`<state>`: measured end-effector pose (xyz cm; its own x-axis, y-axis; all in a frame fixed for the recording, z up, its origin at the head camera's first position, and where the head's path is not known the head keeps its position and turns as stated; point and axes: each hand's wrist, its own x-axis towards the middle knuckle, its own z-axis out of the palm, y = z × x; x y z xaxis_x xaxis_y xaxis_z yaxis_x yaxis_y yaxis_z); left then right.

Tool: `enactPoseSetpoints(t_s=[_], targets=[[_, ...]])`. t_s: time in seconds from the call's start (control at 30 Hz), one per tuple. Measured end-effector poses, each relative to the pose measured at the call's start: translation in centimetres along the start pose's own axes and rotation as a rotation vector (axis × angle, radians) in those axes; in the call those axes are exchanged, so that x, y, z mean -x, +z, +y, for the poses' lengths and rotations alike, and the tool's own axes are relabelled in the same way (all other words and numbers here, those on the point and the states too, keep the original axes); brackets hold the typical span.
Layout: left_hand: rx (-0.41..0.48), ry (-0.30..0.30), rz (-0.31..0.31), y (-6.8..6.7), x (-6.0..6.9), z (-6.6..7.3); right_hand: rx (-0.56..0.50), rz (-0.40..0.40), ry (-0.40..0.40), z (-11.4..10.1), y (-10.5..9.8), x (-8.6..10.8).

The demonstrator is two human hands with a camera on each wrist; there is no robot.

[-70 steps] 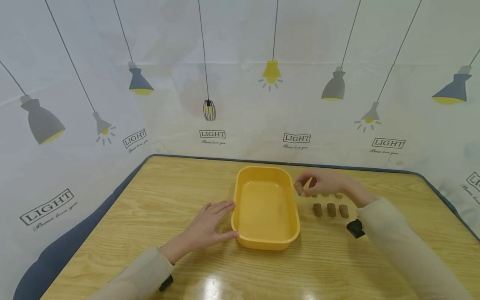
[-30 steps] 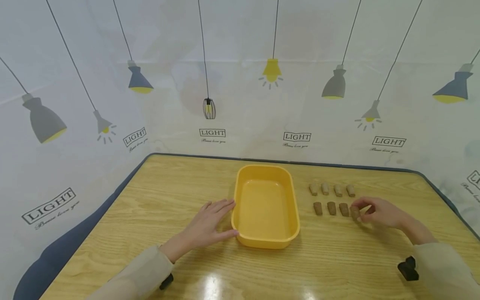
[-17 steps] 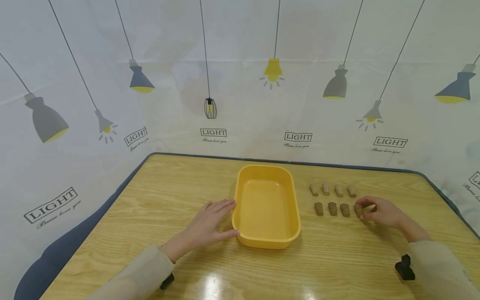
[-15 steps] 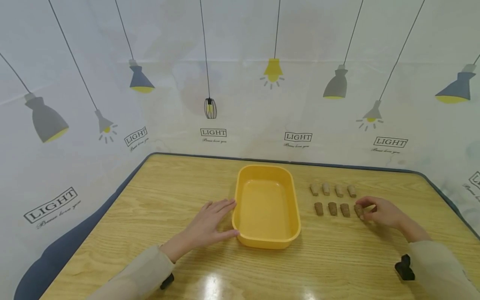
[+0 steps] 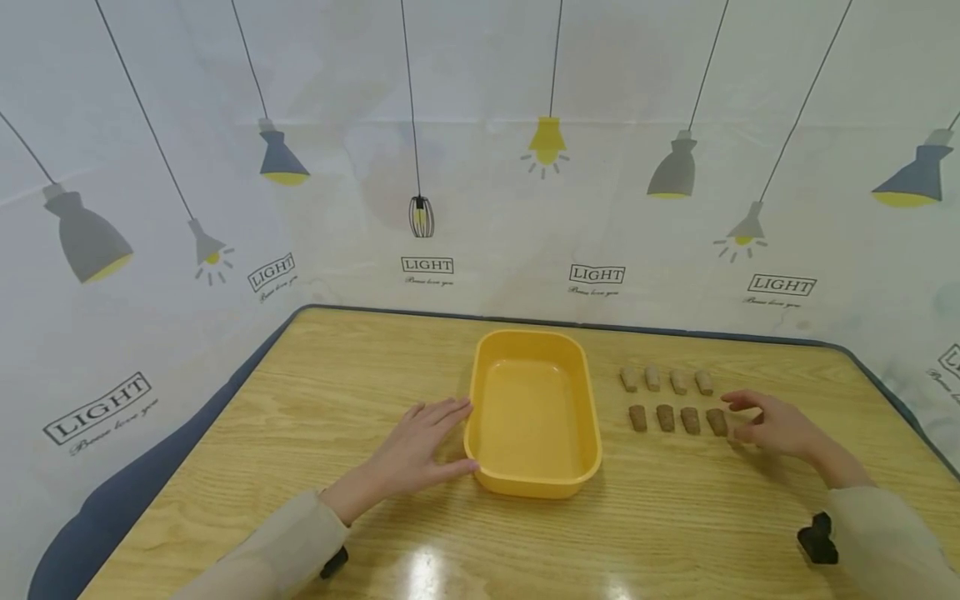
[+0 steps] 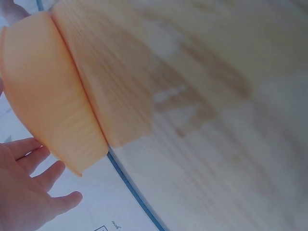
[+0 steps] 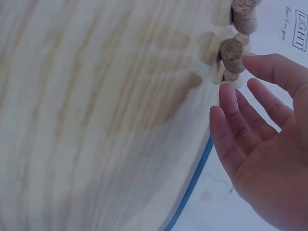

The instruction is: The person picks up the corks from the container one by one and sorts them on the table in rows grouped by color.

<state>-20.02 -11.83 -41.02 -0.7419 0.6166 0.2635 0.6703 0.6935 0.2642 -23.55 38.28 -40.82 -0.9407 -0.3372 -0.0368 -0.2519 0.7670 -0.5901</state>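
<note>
Several tapered cork stoppers lie in two rows on the table, right of a yellow plastic tub [image 5: 536, 482]. The back row holds paler corks [image 5: 678, 382]; darker ones [image 5: 665, 417] form the front row. Just right of the front row's end cork [image 5: 717, 422] is my right hand [image 5: 780, 429], thumb and fingers spread apart with nothing between them. In the right wrist view that hand's thumb is close beside a cork [image 7: 232, 53]; whether it touches is unclear. My left hand [image 5: 420, 446] rests its fingertips and thumb against the tub's left side, fingers extended.
The wooden table [image 5: 360, 358] has a dark blue edge and meets a pale wall cloth [image 5: 495, 200] printed with lamps and "LIGHT". A black wrist mount [image 5: 817, 540] sits under the right sleeve. The tub's inside shows only its bare floor.
My right hand brought a cork from beside the tub to the right end of the front row, set it down, and let go, drawing slightly right. The left hand stays at the tub.
</note>
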Motion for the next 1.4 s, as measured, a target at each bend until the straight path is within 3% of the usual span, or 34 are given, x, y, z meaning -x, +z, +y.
enactPoseSetpoints(t_s=[0.23, 0.43, 0.57, 0.77, 1.13, 1.4], targets=[[0.016, -0.001, -0.003, 0.2, 0.0, -0.1, 0.089, 0.128, -0.037, -1.2, -0.5, 0.2], [0.049, -0.019, -0.007, 0.3, 0.2, -0.3, 0.124, 0.183, -0.085, -2.3, -0.5, 0.1], [0.040, -0.030, -0.012, 0.4, 0.2, -0.4, 0.120, 0.136, -0.137, -2.2, -0.1, -0.1], [0.018, -0.026, -0.015, 0.5, 0.2, -0.4, 0.064, 0.017, -0.079, -0.8, 0.8, -0.5], [0.033, -0.029, -0.019, 0.2, 0.2, -0.2, 0.091, 0.052, -0.029, 0.5, 1.0, -0.5], [0.038, -0.032, -0.019, 0.1, 0.3, -0.1, 0.074, 0.026, -0.004, 0.5, 0.9, -0.2]])
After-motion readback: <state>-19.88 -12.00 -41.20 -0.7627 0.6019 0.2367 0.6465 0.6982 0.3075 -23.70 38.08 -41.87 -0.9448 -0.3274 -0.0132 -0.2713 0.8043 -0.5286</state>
